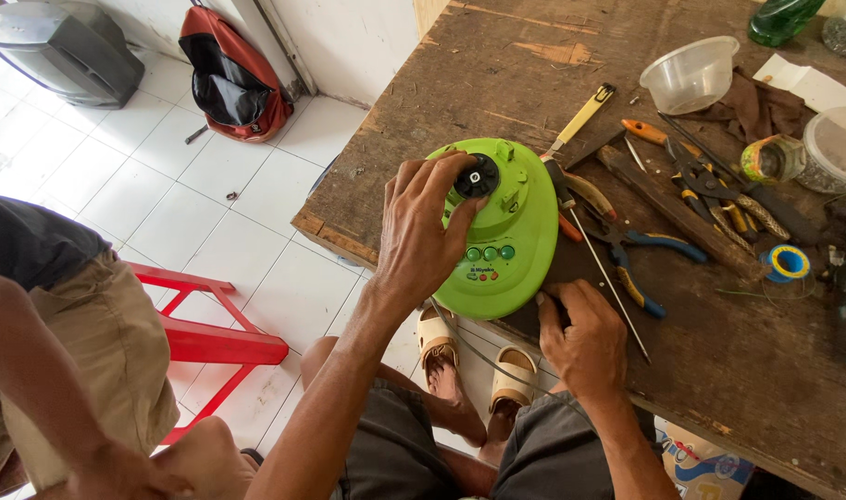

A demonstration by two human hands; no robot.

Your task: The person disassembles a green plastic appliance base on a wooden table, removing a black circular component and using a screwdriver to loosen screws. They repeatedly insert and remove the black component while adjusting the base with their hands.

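A lime-green blender base [511,243] stands at the near edge of a worn wooden table [497,74]. A black coupling [478,176] sits on top of the base, and round buttons line its front. My left hand [421,233] lies over the base's left side, with fingertips at the black coupling. My right hand [582,335] rests on the table edge just right of the base, fingers curled against a dark flat piece under it. Whether the right hand grips anything is unclear.
Pliers [638,257], screwdrivers [580,118], a clear plastic bowl [690,76], a tape roll [788,263] and a green bottle [780,18] crowd the table's right side. Another person [53,352] sits at left by a red stool [210,338]. A red backpack [230,79] leans on the wall.
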